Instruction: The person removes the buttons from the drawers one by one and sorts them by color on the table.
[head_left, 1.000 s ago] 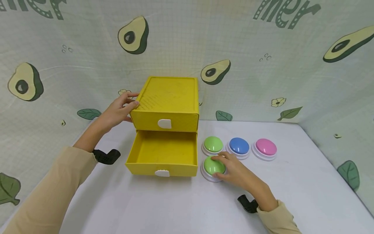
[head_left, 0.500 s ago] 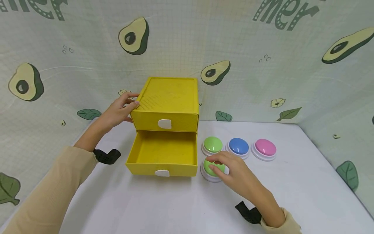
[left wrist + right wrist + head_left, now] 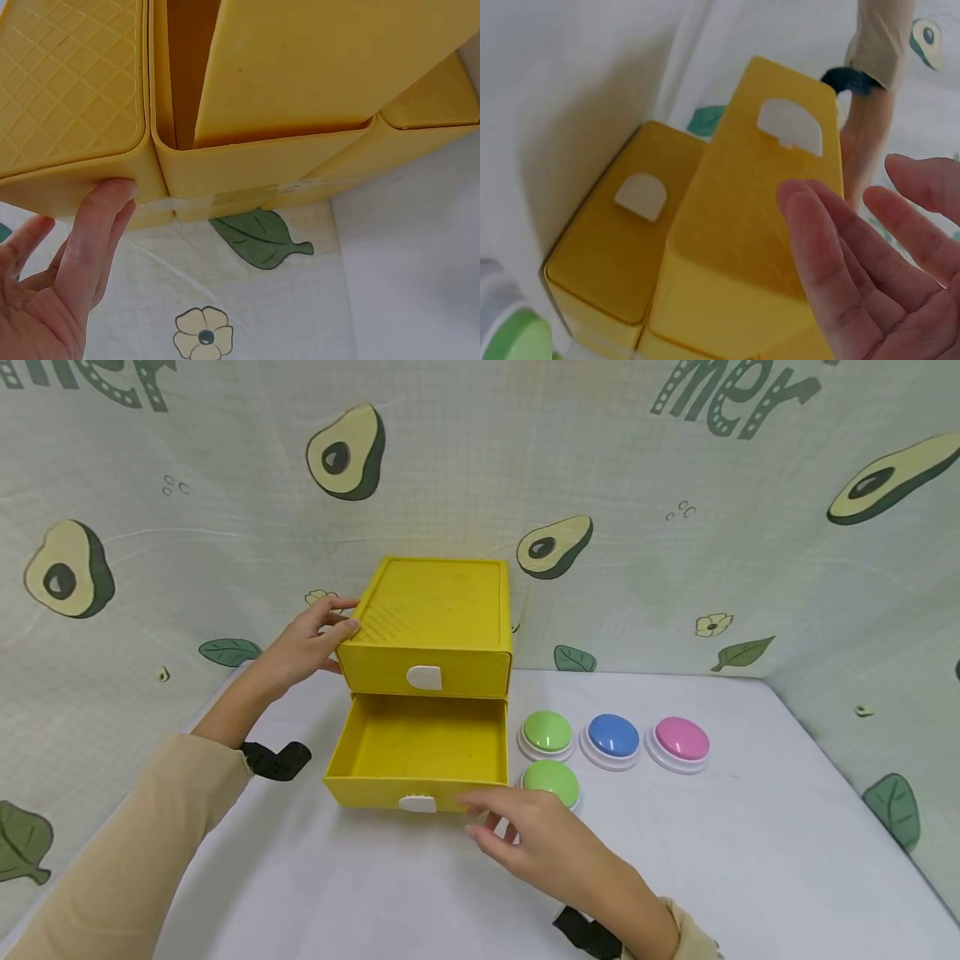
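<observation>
A yellow drawer cabinet [image 3: 442,597] stands against the patterned cloth. Below its closed top drawer [image 3: 382,672], a drawer [image 3: 363,792] with a white handle [image 3: 417,803] is pulled out, and its visible inside holds nothing. My left hand [image 3: 303,643] touches the cabinet's upper left side with extended fingers [image 3: 94,225]. Just before the right front corner of the pulled-out drawer is my right hand [image 3: 543,839], fingers loosely bent and holding nothing. Behind that hand, a green dome button [image 3: 552,779] on a white base is partly covered. A lower closed drawer [image 3: 604,247] shows in the right wrist view.
Right of the cabinet sit another green button [image 3: 547,730], a blue button [image 3: 613,735] and a pink button [image 3: 682,738], all on the white table [image 3: 765,827]. Cloth printed with avocados [image 3: 555,547] hangs behind and at the sides.
My right hand has lifted off the front green button and moved left and nearer to me, to the pulled-out drawer's front. The left hand stays on the cabinet.
</observation>
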`<state>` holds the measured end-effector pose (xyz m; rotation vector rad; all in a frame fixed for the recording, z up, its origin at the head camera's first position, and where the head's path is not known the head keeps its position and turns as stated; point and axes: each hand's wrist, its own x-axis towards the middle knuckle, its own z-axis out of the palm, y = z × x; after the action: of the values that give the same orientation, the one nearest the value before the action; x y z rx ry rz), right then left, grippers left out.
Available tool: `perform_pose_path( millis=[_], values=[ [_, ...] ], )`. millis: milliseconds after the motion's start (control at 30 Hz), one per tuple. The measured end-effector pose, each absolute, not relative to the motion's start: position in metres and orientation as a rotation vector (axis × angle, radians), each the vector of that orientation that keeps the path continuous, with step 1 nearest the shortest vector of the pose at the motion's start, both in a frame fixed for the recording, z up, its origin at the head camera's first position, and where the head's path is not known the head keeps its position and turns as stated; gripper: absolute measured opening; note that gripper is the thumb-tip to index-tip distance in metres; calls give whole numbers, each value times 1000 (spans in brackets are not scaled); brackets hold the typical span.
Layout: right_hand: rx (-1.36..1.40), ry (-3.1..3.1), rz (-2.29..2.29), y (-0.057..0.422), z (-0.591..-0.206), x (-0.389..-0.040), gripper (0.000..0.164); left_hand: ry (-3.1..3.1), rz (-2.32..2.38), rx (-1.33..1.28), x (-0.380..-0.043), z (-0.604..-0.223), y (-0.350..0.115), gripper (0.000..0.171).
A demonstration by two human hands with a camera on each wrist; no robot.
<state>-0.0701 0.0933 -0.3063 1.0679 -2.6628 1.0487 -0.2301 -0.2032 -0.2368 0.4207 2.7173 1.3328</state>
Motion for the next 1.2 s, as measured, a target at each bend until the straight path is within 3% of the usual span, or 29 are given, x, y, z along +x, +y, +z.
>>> perform_pose_path(
  millis=[167, 500, 1200],
  values=[
    [1051, -2695, 1038, 74, -312, -75, 31, 2722, 1330, 423, -230, -237, -203, 53],
    [890, -2655, 1068, 51, -326, -78, 21, 2724, 1331, 426, -231, -238, -202, 54],
    [739, -2577, 977, 39, -328, -85, 9, 2694, 1336, 459, -230, -236, -204, 55]
  ],
)
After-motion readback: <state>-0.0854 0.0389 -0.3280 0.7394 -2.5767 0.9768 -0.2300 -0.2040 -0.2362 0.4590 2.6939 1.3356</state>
